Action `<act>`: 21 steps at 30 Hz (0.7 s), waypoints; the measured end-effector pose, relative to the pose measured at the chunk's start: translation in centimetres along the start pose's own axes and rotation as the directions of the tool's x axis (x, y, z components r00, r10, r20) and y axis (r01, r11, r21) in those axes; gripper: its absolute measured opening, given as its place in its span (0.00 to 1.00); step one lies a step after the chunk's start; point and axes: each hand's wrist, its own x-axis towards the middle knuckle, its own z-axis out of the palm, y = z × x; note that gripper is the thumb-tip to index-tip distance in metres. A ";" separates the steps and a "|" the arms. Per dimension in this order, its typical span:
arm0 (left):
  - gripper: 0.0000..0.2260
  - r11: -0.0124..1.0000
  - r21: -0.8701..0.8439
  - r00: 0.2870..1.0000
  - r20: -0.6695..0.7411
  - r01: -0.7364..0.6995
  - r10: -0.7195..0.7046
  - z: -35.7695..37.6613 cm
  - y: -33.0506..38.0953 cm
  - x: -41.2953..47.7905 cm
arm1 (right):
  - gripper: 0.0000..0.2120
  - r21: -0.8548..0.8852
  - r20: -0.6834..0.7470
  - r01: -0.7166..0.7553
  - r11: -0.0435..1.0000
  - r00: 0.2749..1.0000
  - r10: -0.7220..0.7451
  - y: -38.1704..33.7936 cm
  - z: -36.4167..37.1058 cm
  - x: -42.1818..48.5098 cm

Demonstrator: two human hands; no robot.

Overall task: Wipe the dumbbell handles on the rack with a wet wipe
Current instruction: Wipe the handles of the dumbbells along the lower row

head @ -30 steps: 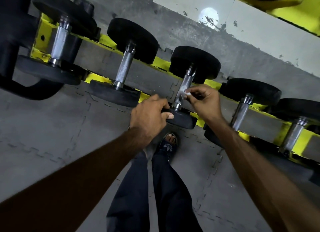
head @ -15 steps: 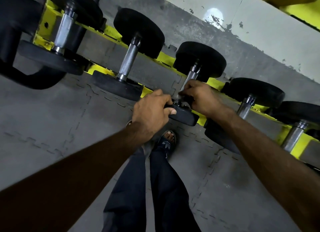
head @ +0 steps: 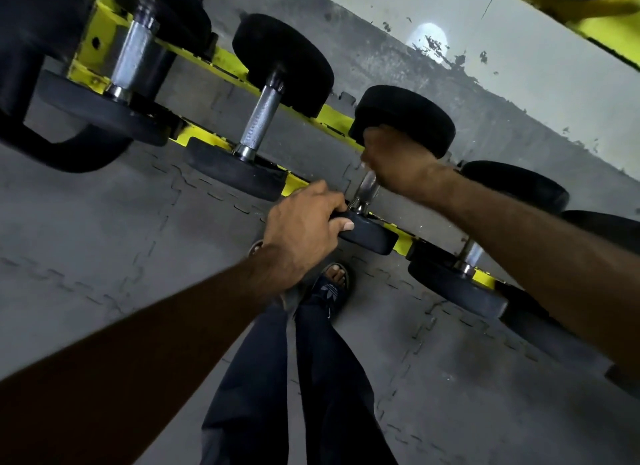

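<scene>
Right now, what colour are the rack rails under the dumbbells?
Yellow rack rails, clearest in head view.

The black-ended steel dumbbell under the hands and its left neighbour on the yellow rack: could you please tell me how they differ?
The held black-ended steel dumbbell has the right hand wrapped round the far part of its handle; the left neighbour shows its whole knurled handle bare. The left hand grips the held dumbbell's near end; nothing touches the neighbour. Both lie across the yellow rack with round black ends.

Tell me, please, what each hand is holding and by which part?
The left hand grips the black-ended steel dumbbell by its near rubber disc; the right hand wraps the far part of its knurled handle.
</scene>
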 end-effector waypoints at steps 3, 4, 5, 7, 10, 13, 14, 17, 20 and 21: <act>0.11 1.000 -0.009 1.000 -0.002 -0.009 0.009 0.1 -0.1 0.0 | 0.05 0.071 0.036 0.049 0.996 0.998 -0.052 -1.2 0.5 -0.5; 0.11 1.000 -0.011 1.000 -0.005 -0.012 0.012 0.1 -0.1 0.0 | 0.04 0.139 0.068 0.109 0.984 0.991 -0.119 -2.0 0.6 -1.2; 0.11 1.000 -0.012 1.000 -0.008 -0.017 0.016 0.1 -0.1 0.0 | 0.03 0.195 0.092 0.150 0.969 0.981 -0.170 -2.5 0.6 -1.9; 0.11 1.000 -0.010 1.000 -0.011 -0.023 0.023 0.1 -0.1 0.0 | 0.03 0.199 0.067 0.152 0.968 0.983 -0.168 -2.1 0.5 -1.9; 0.11 1.000 -0.009 1.000 -0.012 -0.027 0.027 0.2 -0.2 0.0 | 0.08 0.178 -0.133 0.045 0.983 0.991 -0.022 -0.2 1.4 -1.3; 0.11 1.000 -0.009 1.000 -0.008 -0.029 0.029 0.2 -0.1 0.1 | 0.08 0.332 -0.236 0.000 0.943 0.968 0.083 -0.9 3.1 -3.4; 0.11 1.000 -0.010 1.000 -0.008 -0.029 0.029 0.2 -0.1 0.2 | 0.08 0.385 -0.242 0.006 0.923 0.966 0.095 -1.5 3.6 -4.2; 0.11 0.999 -0.002 0.999 -0.010 -0.033 0.033 0.2 -0.2 0.3 | 0.06 0.606 -0.287 -0.053 0.794 0.916 0.280 -1.8 4.5 -5.2; 0.11 1.000 0.004 1.000 -0.009 -0.028 0.028 0.1 -0.2 0.4 | 0.08 0.849 -0.263 -0.135 0.510 0.730 0.631 -1.3 4.9 -4.9; 0.11 1.000 0.009 1.000 -0.009 -0.027 0.027 0.1 -0.2 0.5 | 0.09 0.887 -0.236 -0.136 0.440 0.686 0.688 -1.6 5.2 -5.1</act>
